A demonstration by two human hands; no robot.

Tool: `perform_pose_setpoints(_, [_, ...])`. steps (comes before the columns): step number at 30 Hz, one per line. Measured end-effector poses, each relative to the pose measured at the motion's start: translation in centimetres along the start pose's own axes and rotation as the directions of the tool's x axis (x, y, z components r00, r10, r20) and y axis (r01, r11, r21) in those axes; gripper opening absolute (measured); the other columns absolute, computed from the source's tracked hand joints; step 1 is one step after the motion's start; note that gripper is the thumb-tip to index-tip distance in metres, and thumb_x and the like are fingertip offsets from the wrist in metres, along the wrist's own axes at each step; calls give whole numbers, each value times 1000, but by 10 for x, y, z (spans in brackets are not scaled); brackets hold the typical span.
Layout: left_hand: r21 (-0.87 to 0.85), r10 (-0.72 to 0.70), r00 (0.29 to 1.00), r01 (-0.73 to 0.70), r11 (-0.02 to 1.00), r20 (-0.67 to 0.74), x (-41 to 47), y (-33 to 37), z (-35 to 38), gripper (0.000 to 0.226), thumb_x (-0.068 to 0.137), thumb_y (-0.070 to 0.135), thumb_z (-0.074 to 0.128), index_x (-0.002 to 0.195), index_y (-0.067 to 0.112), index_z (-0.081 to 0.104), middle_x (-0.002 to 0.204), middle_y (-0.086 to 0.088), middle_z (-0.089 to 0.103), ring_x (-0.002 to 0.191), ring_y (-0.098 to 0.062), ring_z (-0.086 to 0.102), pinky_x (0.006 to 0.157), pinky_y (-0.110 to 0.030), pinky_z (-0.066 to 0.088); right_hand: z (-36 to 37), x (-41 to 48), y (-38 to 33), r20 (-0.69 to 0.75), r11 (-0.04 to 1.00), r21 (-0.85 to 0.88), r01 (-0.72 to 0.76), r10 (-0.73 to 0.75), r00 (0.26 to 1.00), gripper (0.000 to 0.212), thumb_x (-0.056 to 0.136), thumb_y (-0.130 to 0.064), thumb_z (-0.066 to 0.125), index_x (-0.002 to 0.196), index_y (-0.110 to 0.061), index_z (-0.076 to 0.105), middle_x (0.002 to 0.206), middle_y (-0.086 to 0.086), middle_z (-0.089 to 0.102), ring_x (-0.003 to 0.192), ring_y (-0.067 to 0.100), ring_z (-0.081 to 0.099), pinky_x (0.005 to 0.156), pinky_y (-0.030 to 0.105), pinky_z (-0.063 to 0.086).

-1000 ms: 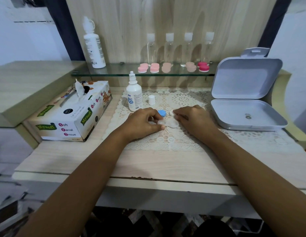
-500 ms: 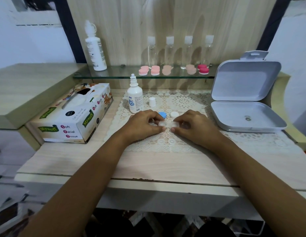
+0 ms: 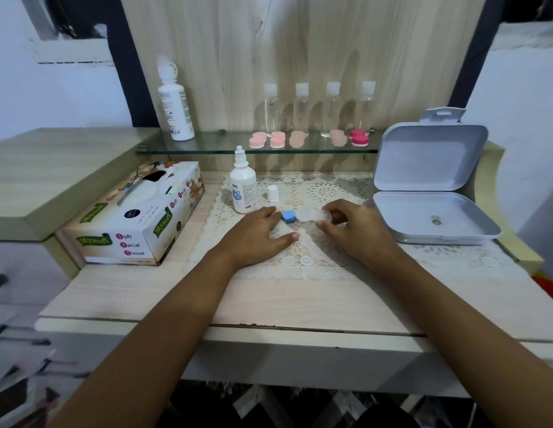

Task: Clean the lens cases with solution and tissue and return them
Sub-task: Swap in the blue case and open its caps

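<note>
Worktop [image 3: 300, 301]: one, pale wood-grain. One white lace mat [image 3: 303, 261] lies on it under both hands.

Hands: two.
- Left hand [image 3: 256, 234] lies flat on the mat, fingers straight, holding nothing.
- Right hand [image 3: 358, 231]: grip narrow, thumb and curled fingers pinching one translucent plastic lens case [image 3: 312, 215] by its right end. The case is low over the mat; I cannot tell if it touches.

Just left of the grip: one blue plastic cap [image 3: 288, 216] on the mat, between the held case and the left fingertips, close to both.

Beyond and left of the grip:
- One small white cap [image 3: 272, 193], upright.
- Just beside it, one white plastic dropper bottle [image 3: 243, 188], upright, nozzle bare.

Well left of the grip: one printed cardboard tissue box [image 3: 136, 220].

Right of the grip: one pale grey hinged box [image 3: 423, 220], lid standing open. One small item lies in its tray, too small to identify.

Farthest beyond the grip: one glass shelf [image 3: 207, 148].
- Front row: five small lens cases [image 3: 297, 139], two pale pink, two peach, one magenta.
- Behind them: four clear bottles [image 3: 301, 109] with white caps.
- Left end: one tall white bottle [image 3: 175, 112].

In the way: the right fingers hide the held case's right end.
</note>
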State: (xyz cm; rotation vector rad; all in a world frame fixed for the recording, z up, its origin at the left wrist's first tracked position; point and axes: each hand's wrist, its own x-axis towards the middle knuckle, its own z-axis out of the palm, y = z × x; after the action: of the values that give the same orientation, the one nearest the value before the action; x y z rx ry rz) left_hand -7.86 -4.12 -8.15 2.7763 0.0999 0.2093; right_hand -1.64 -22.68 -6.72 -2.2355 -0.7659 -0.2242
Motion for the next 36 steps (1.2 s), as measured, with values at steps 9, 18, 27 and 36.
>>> perform_pose_setpoints(9, [28, -24, 999, 24, 999, 31, 0, 1, -2, 69, 90, 57, 43, 145, 18, 30, 155, 2, 21, 140, -17, 22, 110, -30, 21, -49, 1, 4, -135, 999, -30, 17, -21, 991, 35, 82, -24, 69, 114, -10, 63, 85, -2, 60, 79, 7, 55, 73, 12, 38])
perform_pose_setpoints(18, [25, -25, 999, 24, 999, 34, 0, 2, -2, 69, 90, 57, 43, 145, 18, 31, 155, 1, 21, 141, -17, 21, 112, -30, 20, -93, -4, 71, -212, 946, -320, 58, -131, 968, 31, 79, -9, 71, 108, -2, 62, 89, 16, 68, 81, 32, 64, 76, 41, 51])
perform_pose_setpoints(27, [21, -8, 1000, 8, 1000, 10, -1, 3, -2, 67, 90, 55, 45, 143, 16, 35, 153, 1, 26, 139, -15, 24, 109, -27, 21, -117, 1, 94, 76, 728, -593, 344, -375, 924, 31, 71, 10, 70, 98, -4, 64, 85, 15, 60, 62, 35, 58, 53, 36, 52])
perform_pose_setpoints(36, [18, -4, 1000, 4, 1000, 9, -1, 3, -3, 66, 90, 55, 45, 143, 17, 36, 153, 1, 27, 139, -15, 25, 108, -25, 21, -115, 9, 95, 150, 681, -604, 415, -414, 898, 35, 66, 13, 73, 97, -3, 66, 83, 16, 60, 63, 34, 58, 53, 34, 49])
